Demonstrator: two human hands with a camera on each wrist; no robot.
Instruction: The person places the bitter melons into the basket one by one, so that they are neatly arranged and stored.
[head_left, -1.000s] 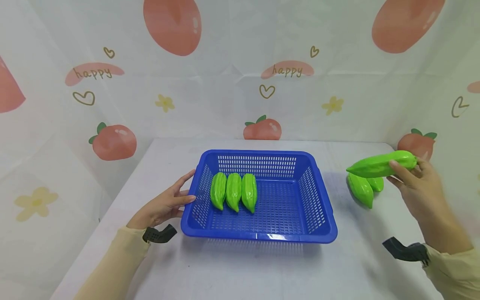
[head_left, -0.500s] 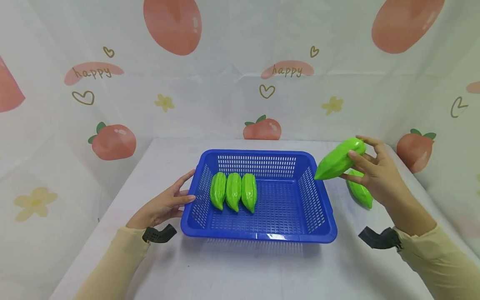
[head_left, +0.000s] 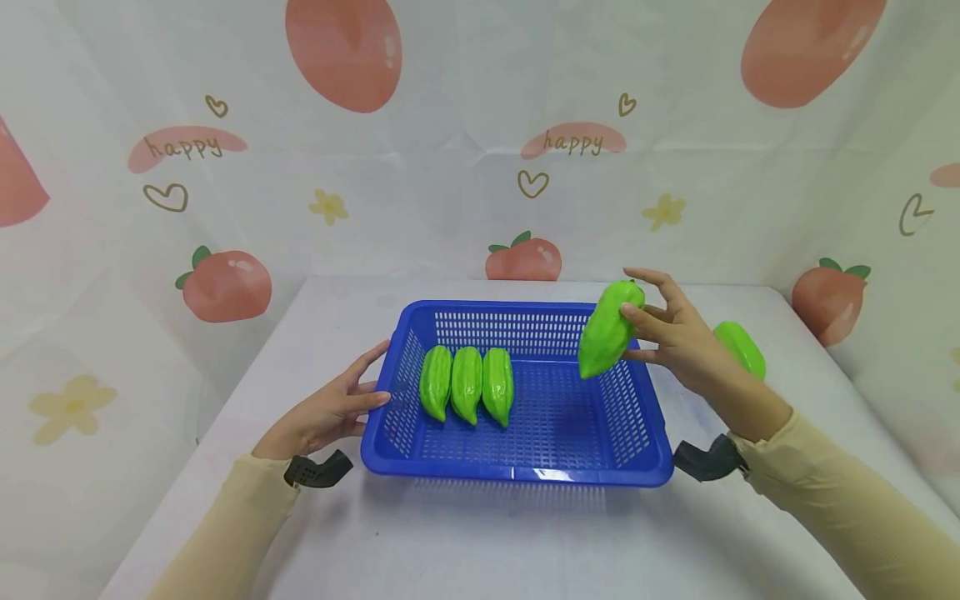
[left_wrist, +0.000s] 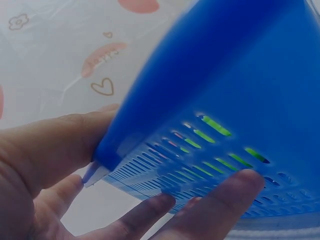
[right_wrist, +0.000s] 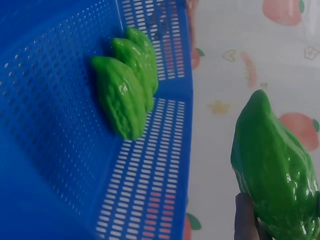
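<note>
On a white table (head_left: 450, 550), a blue basket (head_left: 517, 473) holds three bitter melons (head_left: 467, 385). The left hand (head_left: 330, 408) grips its rim; the right hand (head_left: 681, 340) clasps another melon (head_left: 604, 333) above its right end.

Head view: bright, even; faint shadows on table (head_left: 480, 550), glare on basket rim (head_left: 553, 474). Wrist views: dimmer, soft.

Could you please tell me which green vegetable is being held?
It is the vegetable in the right hand, near the right end of the blue basket; three other vegetables lie in a row inside it, and another vegetable shows on the table.
</note>
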